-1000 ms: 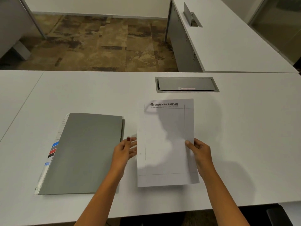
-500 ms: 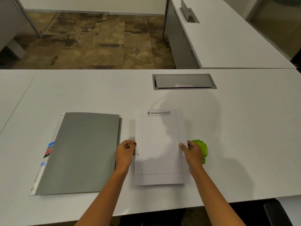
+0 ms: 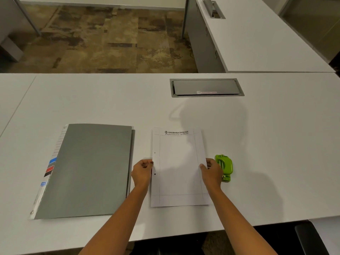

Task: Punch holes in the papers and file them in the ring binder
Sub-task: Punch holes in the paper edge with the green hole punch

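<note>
A white sheet of paper [image 3: 178, 168] with a printed letterhead and a ruled border lies flat on the white desk [image 3: 257, 144]. Two punched holes show along its left margin. My left hand [image 3: 142, 172] pinches the paper's left edge between the holes. My right hand [image 3: 211, 171] holds the right edge, thumb on top. A small green hole punch [image 3: 225, 167] sits on the desk just right of my right hand, partly hidden by it. The closed grey ring binder [image 3: 88, 170], with coloured tabs along its left side, lies left of the paper.
A grey cable-port flap [image 3: 206, 87] is set into the desk behind the paper. Another white desk [image 3: 257, 37] runs off to the back right. A dark chair part [image 3: 312, 238] shows below the desk's front edge at the right.
The paper came down from a raised tilt to lie flat on the desk, uncovering the green punch. Both hands stayed on its side edges, and the sheet shifted slightly left.
</note>
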Demonstrator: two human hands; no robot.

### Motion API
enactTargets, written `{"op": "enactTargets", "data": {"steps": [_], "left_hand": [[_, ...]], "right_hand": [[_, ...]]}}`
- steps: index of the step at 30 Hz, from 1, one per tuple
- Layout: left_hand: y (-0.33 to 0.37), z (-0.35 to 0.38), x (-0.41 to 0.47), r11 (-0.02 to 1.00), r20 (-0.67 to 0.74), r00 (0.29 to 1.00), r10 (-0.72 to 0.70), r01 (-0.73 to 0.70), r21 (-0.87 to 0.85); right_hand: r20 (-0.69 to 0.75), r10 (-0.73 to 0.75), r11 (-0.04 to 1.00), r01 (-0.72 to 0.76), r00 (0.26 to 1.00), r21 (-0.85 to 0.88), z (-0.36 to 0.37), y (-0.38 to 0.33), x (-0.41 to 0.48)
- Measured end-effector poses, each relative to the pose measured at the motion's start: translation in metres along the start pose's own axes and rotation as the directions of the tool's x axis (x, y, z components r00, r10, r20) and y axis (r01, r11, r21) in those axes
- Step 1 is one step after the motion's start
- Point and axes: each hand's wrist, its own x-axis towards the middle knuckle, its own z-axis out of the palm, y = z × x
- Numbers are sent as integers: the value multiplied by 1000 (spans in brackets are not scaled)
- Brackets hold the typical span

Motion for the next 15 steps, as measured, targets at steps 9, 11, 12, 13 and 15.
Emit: {"op": "enactTargets", "data": {"steps": [9, 11, 12, 13, 15], "left_hand": [[-7, -4, -3, 997, 4, 997, 73, -73, 13], [-7, -7, -4, 996, -2, 996, 93, -93, 12], [-7, -8, -6, 995, -7, 995, 103, -103, 16], [-7, -11, -7, 992, -17, 993, 119, -118, 32], [-7, -16, -11, 977, -35, 983, 181, -176, 118]], "right_hand": [[-79, -76, 991, 66, 994, -119, -2, 7, 3], [-136, -124, 981, 101, 983, -169, -5, 5, 2], [-164, -153, 976, 123, 974, -180, -6, 4, 1], [-184, -180, 973, 147, 966, -180, -7, 2, 0], [-187, -225, 966, 194, 956, -170, -7, -3, -4]]}}
